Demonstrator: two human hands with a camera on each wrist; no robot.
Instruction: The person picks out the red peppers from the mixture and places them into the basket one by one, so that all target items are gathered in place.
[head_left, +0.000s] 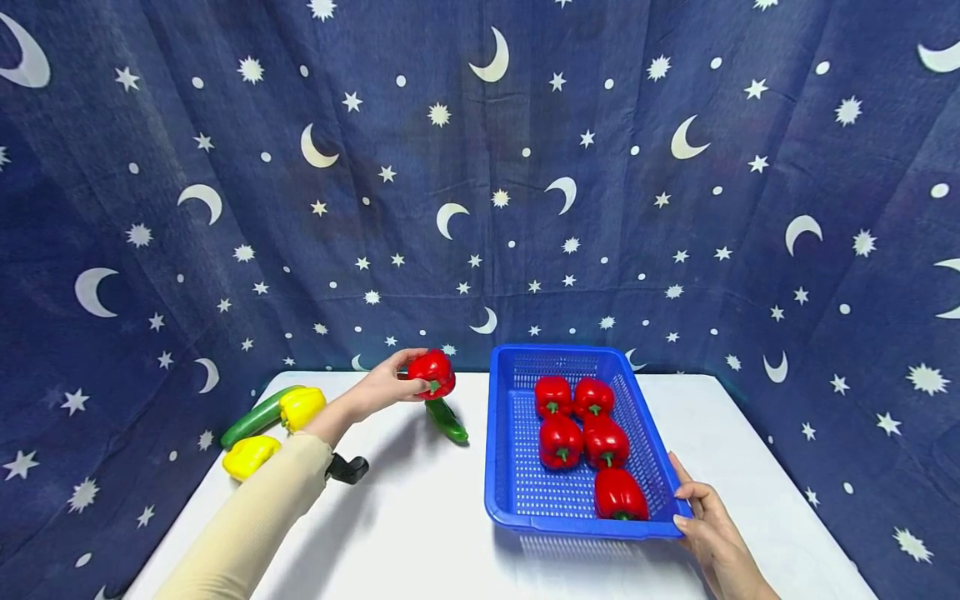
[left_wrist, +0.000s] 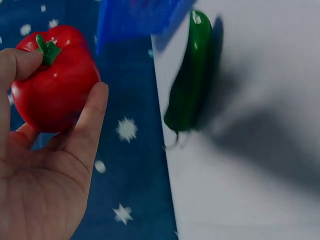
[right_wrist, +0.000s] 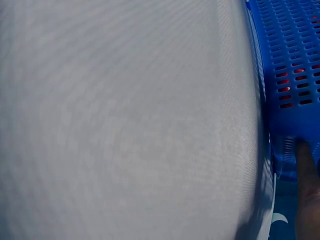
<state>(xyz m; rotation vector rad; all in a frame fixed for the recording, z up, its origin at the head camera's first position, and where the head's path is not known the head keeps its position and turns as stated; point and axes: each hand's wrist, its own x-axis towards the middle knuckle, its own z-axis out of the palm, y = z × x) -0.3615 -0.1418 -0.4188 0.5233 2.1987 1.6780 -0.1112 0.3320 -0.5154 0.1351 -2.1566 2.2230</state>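
My left hand (head_left: 385, 385) holds a red bell pepper (head_left: 435, 375) above the table. In the left wrist view, the thumb lies by the green stem of that bell pepper (left_wrist: 57, 82) and the fingers support its other side. Below it on the table lies a long green pepper (head_left: 447, 421). At the right, my right hand (head_left: 708, 525) grips the near right corner of a blue plastic basket (head_left: 501, 450), thumb on the rim. Several red bell peppers (head_left: 561, 442) sit inside it. Only a finger (right_wrist: 306, 185) against the basket wall shows in the right wrist view.
At the table's left lie a long green cucumber (head_left: 255, 418) and two yellow bell peppers (head_left: 251, 457), partly beside my left forearm. A white cloth covers the table (head_left: 420, 517). A dark blue curtain (head_left: 405, 167) with moons and stars hangs around it.
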